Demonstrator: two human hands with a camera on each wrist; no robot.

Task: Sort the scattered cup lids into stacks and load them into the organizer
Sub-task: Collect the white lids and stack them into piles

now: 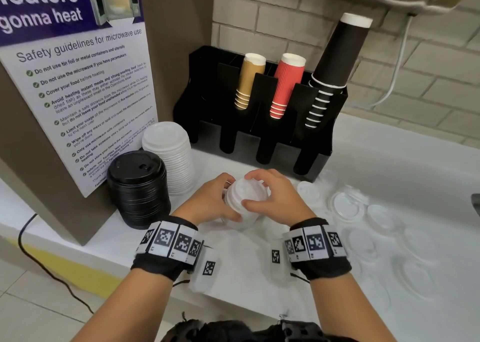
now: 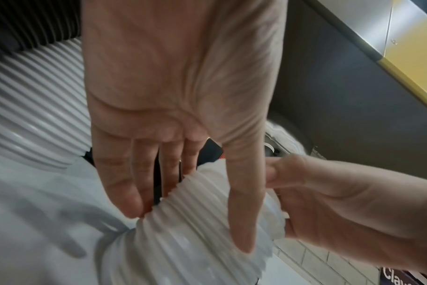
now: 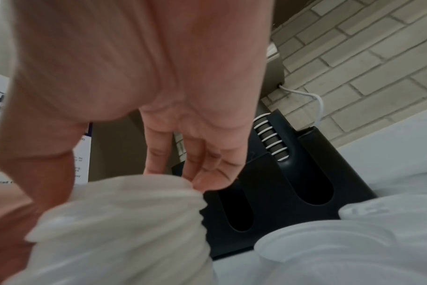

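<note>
Observed at centre frame in the head view: both hands hold a stack of translucent white lids (image 1: 245,201) just above the white counter (image 1: 389,160), directly in front of the black organizer (image 1: 259,139). The left hand (image 1: 207,201) wraps the stack's left side, fingers curled round its ribbed wall; the left wrist view confirms the thumb (image 2: 241,212) laid along the lid edges and the fingers (image 2: 124,189) pressed against the far side. The right hand (image 1: 272,199) is clamped on the stack from the right and top, thumb low on the near side, fingers arched over the upper rim; in the right wrist view its fingertips (image 3: 207,181) touch the topmost lid. At left of frame stand two finished stacks, touching each other: a stack of black lids (image 1: 139,186) nearer the viewer and a stack of opaque white lids (image 1: 168,154) behind it, both against the panel bearing a microwave safety poster (image 1: 78,95). Loose clear lids (image 1: 348,209) lie scattered flat on the counter at right of centre, several overlapping. The organizer's rear slots hold tan cups (image 1: 249,79), red cups (image 1: 285,84) and black cups (image 1: 335,64); its front slots show dark openings, contents not discernible
</note>
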